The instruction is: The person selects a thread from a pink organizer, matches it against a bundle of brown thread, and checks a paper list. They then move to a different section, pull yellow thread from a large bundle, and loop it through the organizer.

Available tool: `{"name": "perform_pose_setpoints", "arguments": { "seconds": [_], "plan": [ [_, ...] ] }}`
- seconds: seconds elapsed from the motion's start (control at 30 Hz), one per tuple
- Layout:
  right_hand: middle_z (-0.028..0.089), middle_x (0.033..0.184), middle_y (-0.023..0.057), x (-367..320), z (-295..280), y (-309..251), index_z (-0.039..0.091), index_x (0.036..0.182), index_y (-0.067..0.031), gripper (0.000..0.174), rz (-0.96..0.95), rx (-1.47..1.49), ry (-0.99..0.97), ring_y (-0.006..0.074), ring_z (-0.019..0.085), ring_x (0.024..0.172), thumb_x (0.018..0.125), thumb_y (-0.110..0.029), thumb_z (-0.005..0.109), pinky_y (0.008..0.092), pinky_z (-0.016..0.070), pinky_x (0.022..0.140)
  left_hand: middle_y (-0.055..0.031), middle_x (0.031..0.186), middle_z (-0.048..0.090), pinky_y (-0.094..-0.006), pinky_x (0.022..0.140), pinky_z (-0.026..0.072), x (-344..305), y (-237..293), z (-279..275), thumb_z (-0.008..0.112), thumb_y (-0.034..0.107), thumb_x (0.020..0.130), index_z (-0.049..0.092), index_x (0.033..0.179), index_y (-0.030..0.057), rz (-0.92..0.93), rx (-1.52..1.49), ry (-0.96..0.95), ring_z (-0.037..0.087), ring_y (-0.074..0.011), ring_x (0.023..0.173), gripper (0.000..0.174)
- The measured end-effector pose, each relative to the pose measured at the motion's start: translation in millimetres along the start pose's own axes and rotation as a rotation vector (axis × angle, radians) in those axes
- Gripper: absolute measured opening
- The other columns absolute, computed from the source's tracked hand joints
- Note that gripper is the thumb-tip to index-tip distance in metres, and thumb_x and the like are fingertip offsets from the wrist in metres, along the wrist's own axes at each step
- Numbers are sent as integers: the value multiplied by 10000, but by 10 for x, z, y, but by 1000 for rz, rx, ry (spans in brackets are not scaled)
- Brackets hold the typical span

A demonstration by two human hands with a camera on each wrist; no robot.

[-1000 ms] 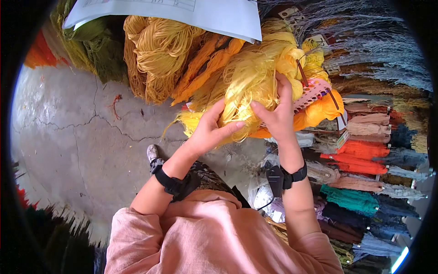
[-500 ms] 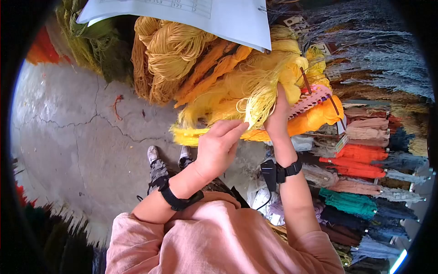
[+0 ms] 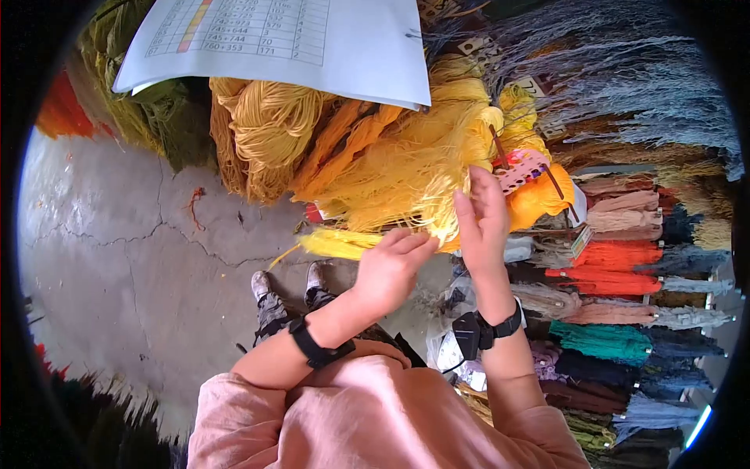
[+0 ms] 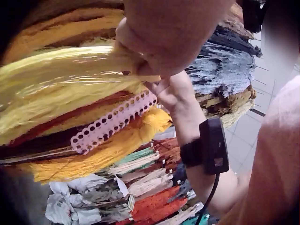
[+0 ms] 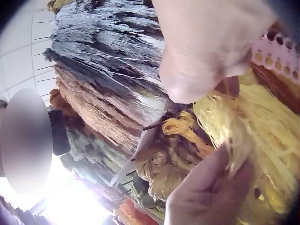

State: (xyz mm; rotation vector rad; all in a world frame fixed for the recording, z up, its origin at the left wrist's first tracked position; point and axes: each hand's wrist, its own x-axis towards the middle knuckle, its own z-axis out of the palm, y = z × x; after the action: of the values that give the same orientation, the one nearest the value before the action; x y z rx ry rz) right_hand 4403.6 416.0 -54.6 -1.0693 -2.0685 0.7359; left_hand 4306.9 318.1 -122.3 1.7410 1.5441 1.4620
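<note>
A skein of glossy yellow yarn (image 3: 437, 215) hangs among other skeins in front of me. My left hand (image 3: 394, 270) pinches a bunch of its strands at the near end, fingers curled. In the right wrist view this left hand (image 5: 211, 192) shows at the bottom with the strands between thumb and fingers. My right hand (image 3: 486, 223) is just right of the skein, thumb and fingers loosely extended at its edge. Part of its fingers is hidden in the right wrist view. A pink perforated strip (image 4: 112, 123) lies beside the yellow yarn, below both hands in the left wrist view.
A printed sheet (image 3: 273, 55) overhangs the skeins at the top. Golden (image 3: 273, 133) and orange-yellow (image 3: 539, 202) skeins flank the yellow one. Blue-grey yarn (image 3: 625, 94) and racks of coloured skeins (image 3: 617, 254) stand to the right. Cracked concrete floor (image 3: 156, 273) lies at left.
Both hands first spread over the yellow skein; the left then moved to its near end and gathered strands, drifting right. The right hand has loosened beside it. The sheet shows lower in view.
</note>
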Motion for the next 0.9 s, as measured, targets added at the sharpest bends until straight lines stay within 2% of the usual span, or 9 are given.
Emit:
{"name": "perform_pose_setpoints", "arguments": {
  "seconds": [0.03,0.13,0.33,0.43,0.53,0.67,0.8,0.83,0.9],
  "plan": [
    [469,1053,165,-13,-26,-25,439,1105,6,389,-56,-188,-6,298,470,984,744,-59,567,351,393,814,-61,986,567,-330,708,477,17,-2,63,515,-26,561,560,983,78,18,-28,6,519,-262,914,437],
    [442,1071,173,50,-15,-163,470,1091,-28,415,-236,-473,-31,328,440,1008,692,-33,583,370,379,835,-62,974,568,-327,705,476,67,22,157,510,-32,560,561,982,79,47,-52,-4,522,-257,896,440],
    [419,1082,166,68,-5,-5,545,1020,-54,347,-171,-475,-44,314,433,1000,681,18,562,339,354,865,-119,951,562,-348,698,464,75,-135,205,510,-47,593,552,971,29,12,-108,-42,533,-277,826,387],
    [430,1057,165,76,0,49,550,1012,-45,338,-179,-463,-31,307,461,933,684,37,538,339,393,802,-124,989,549,-379,745,418,99,-244,130,527,-16,639,567,950,41,-34,-65,-88,511,-298,875,319],
    [470,964,151,106,25,46,558,956,-23,289,-242,-486,27,312,479,842,673,28,532,376,409,714,-113,1038,529,-387,768,386,221,-268,-15,544,14,651,583,914,62,-112,286,21,479,-300,941,270],
    [471,966,151,121,18,45,565,945,-18,281,-249,-476,30,309,484,827,670,32,537,365,415,696,-116,1073,512,-392,785,369,606,-330,-215,556,39,666,594,900,66,17,289,169,461,-296,975,239],
    [476,978,157,142,-24,43,573,939,-16,268,-238,-453,12,310,493,831,679,38,532,357,422,693,-164,1074,502,-368,846,375,1117,-382,-213,479,71,801,508,1021,-20,39,-174,249,471,-334,984,239],
    [478,979,158,141,-39,46,573,941,-17,272,-236,-451,3,311,492,833,678,40,533,358,422,697,-201,1104,479,-351,888,342,1235,-469,-161,426,142,852,439,1119,-17,1,-89,216,445,-341,1030,311],
    [482,980,163,140,-58,74,574,954,-28,293,-236,-453,-13,314,490,838,671,44,540,360,424,707,-216,1146,449,-342,920,308,1499,-636,6,401,180,866,403,1163,-12,-6,140,300,414,-345,1074,354]
  ]
}}
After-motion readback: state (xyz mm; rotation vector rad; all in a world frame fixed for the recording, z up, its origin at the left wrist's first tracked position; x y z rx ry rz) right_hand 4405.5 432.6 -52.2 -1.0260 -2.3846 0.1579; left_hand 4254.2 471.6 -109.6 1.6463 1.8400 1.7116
